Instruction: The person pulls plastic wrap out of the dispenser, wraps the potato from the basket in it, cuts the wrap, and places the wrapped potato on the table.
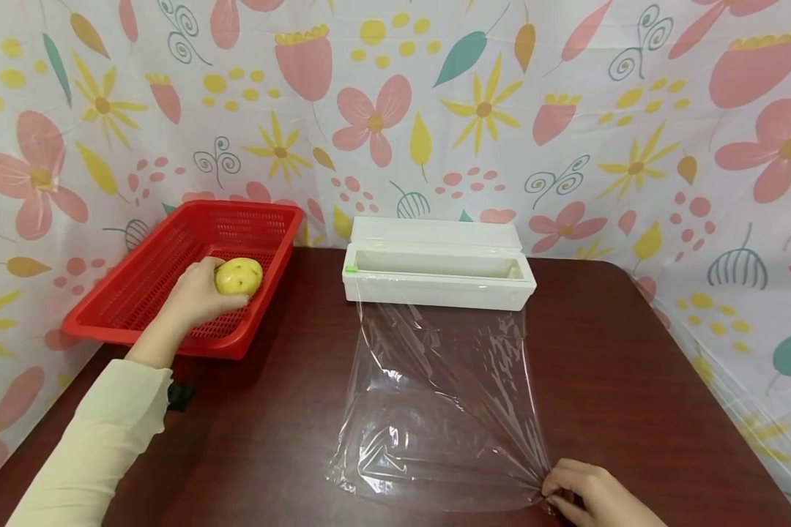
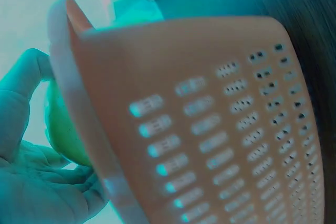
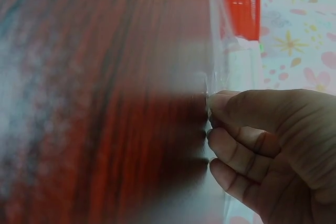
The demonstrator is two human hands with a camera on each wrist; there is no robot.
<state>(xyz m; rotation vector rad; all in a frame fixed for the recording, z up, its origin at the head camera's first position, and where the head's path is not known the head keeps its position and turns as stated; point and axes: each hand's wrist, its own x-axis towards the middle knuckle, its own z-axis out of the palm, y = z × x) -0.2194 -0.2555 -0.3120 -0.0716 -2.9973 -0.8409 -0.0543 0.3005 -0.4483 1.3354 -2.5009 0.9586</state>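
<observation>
My left hand (image 1: pixel 201 293) grips a yellow potato (image 1: pixel 239 278) over the red plastic basket (image 1: pixel 115 274). In the left wrist view the basket's slotted wall (image 2: pixel 157 87) covers part of the potato (image 2: pixel 65 129), with the left hand (image 2: pixel 42 166) around it. At the front of the table, my right hand (image 1: pixel 589 490) pinches the near right corner of a sheet of cling film (image 1: pixel 435 417). The film stretches back to a white cling film box (image 1: pixel 438 293), its lid standing up. The right wrist view shows the thumb and fingertips of the right hand (image 3: pixel 273 145) together on the film's edge.
A dark brown wooden table (image 1: pixel 270 439) carries everything. Behind it and along the sides hangs a flower-patterned curtain (image 1: pixel 422 110). A small black object (image 1: pixel 180 396) lies near the left forearm. The box has a green slider (image 1: pixel 351 268) at its left end.
</observation>
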